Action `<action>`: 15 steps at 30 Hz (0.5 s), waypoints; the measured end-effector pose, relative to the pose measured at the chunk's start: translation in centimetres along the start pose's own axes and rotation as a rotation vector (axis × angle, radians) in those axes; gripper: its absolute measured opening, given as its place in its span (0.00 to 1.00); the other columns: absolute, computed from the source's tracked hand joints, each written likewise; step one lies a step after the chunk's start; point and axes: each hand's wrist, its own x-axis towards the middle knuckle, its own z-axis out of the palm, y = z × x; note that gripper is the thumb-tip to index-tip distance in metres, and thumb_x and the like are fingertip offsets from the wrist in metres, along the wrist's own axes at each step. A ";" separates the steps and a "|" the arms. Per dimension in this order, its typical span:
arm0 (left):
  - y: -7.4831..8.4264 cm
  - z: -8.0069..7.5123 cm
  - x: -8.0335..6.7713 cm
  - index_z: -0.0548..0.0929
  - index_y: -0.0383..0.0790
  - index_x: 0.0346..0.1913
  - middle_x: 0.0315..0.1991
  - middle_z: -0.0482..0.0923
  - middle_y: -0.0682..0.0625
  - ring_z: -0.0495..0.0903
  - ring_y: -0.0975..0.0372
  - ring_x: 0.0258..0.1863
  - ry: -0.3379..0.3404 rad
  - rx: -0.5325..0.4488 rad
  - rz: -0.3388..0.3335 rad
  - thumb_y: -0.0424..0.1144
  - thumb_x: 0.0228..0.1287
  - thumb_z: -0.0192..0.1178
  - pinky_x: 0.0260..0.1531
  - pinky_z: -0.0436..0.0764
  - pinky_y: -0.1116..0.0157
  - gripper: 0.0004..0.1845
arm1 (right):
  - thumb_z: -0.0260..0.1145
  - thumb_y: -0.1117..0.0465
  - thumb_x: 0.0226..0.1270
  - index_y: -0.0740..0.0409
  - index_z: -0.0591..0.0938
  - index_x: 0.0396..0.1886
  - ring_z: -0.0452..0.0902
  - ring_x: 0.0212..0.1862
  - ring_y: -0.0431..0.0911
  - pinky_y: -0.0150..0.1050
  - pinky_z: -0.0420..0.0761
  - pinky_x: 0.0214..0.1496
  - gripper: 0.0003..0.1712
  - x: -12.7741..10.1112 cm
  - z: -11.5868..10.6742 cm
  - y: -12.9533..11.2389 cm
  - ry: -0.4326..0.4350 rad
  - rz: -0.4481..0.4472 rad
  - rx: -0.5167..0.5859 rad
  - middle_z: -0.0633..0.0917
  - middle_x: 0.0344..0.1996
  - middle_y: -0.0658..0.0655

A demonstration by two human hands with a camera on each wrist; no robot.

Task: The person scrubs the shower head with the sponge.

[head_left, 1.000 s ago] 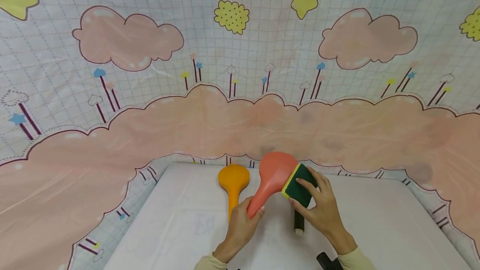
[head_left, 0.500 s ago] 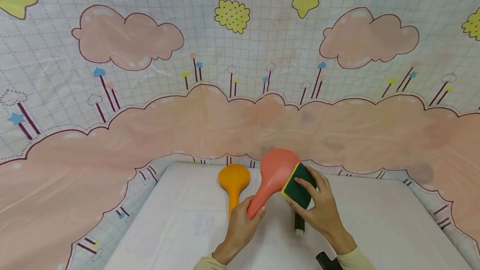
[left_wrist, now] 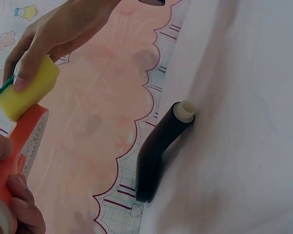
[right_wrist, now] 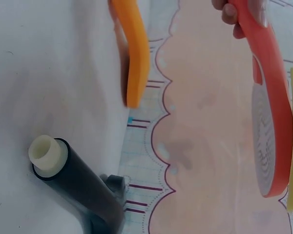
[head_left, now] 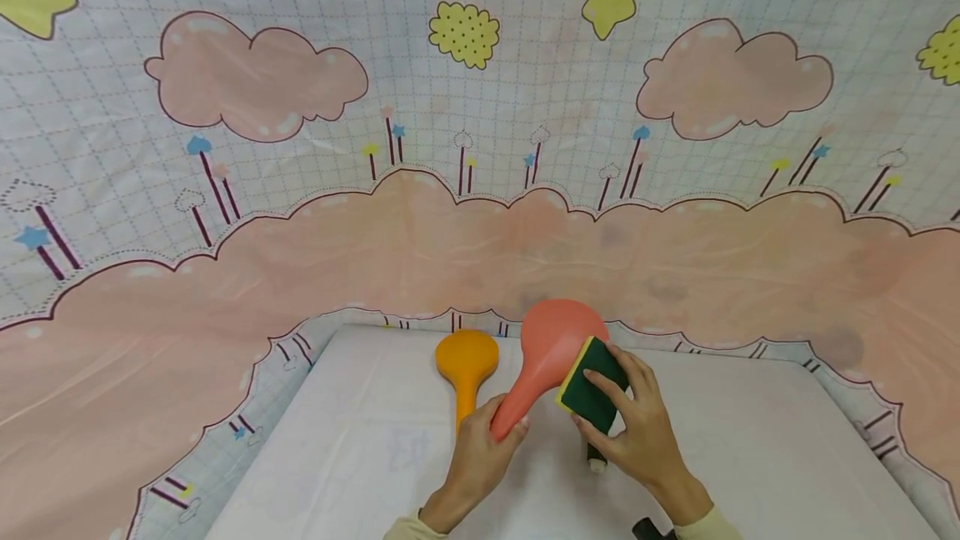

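My left hand (head_left: 480, 452) grips the handle of a coral-red shower head (head_left: 558, 340), raised over the table with its smooth back up. The spray face (right_wrist: 263, 136) shows in the right wrist view. My right hand (head_left: 648, 440) holds a yellow and green scrub sponge (head_left: 583, 398) between thumb and fingers, green scouring side up. In the left wrist view, the sponge's yellow side (left_wrist: 27, 97) sits against the shower head's edge. An orange shower head (head_left: 467, 357) lies face down left of it, its handle end hidden behind my left hand.
A black shower head (left_wrist: 161, 141) lies on the white table (head_left: 337, 440), mostly hidden under my right hand in the head view. A patterned cloth (head_left: 412, 257) with clouds hangs behind the table's back edge. A dark object (head_left: 651, 528) shows at my right wrist.
My right hand has slid the sponge slightly down and left along the coral-red shower head, from its side toward the neck. My left hand stays nearly still.
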 end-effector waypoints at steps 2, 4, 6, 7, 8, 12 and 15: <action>0.0 -0.1 -0.1 0.83 0.39 0.50 0.32 0.82 0.52 0.72 0.68 0.27 -0.002 0.002 -0.004 0.45 0.61 0.67 0.29 0.73 0.72 0.18 | 0.56 0.27 0.61 0.46 0.83 0.54 0.65 0.66 0.56 0.59 0.81 0.52 0.35 0.0 -0.1 -0.2 -0.003 0.003 -0.004 0.71 0.68 0.63; -0.1 -0.3 -0.3 0.83 0.39 0.50 0.32 0.82 0.52 0.72 0.68 0.27 -0.003 0.000 -0.005 0.44 0.61 0.67 0.29 0.73 0.72 0.18 | 0.56 0.27 0.61 0.47 0.83 0.54 0.65 0.66 0.56 0.59 0.81 0.52 0.35 0.0 -0.1 -0.3 -0.005 0.004 -0.004 0.71 0.68 0.63; -0.1 -0.5 -0.3 0.83 0.38 0.50 0.31 0.81 0.52 0.72 0.69 0.26 -0.004 -0.004 -0.002 0.43 0.61 0.68 0.28 0.73 0.72 0.17 | 0.58 0.28 0.60 0.47 0.83 0.54 0.65 0.65 0.56 0.58 0.82 0.51 0.35 0.0 -0.2 -0.3 -0.001 0.001 -0.001 0.72 0.67 0.63; -0.1 -0.5 -0.4 0.83 0.38 0.50 0.31 0.81 0.51 0.72 0.69 0.26 -0.005 -0.008 0.003 0.42 0.61 0.68 0.28 0.73 0.72 0.17 | 0.60 0.28 0.60 0.47 0.83 0.54 0.66 0.65 0.56 0.58 0.82 0.51 0.34 0.1 -0.2 -0.2 0.001 0.001 0.002 0.72 0.67 0.63; -0.1 -0.6 -0.4 0.83 0.38 0.50 0.31 0.80 0.51 0.72 0.69 0.26 -0.008 -0.013 0.005 0.42 0.61 0.68 0.28 0.73 0.72 0.17 | 0.61 0.29 0.60 0.47 0.83 0.54 0.66 0.65 0.56 0.58 0.82 0.51 0.34 0.1 -0.3 -0.2 0.002 0.002 0.006 0.72 0.68 0.63; -0.1 -1.0 -0.5 0.83 0.39 0.50 0.29 0.79 0.52 0.71 0.70 0.24 -0.010 -0.023 0.029 0.43 0.61 0.68 0.26 0.72 0.73 0.18 | 0.68 0.34 0.57 0.47 0.83 0.55 0.66 0.66 0.54 0.37 0.78 0.62 0.32 0.0 -0.4 0.2 0.018 0.012 0.033 0.72 0.68 0.62; -0.2 -1.3 -0.6 0.83 0.39 0.50 0.28 0.79 0.53 0.70 0.71 0.23 -0.004 -0.023 0.064 0.45 0.61 0.67 0.25 0.71 0.73 0.17 | 0.74 0.41 0.53 0.49 0.83 0.55 0.65 0.67 0.53 0.21 0.64 0.66 0.31 0.0 -0.6 0.5 0.033 0.029 0.080 0.72 0.68 0.62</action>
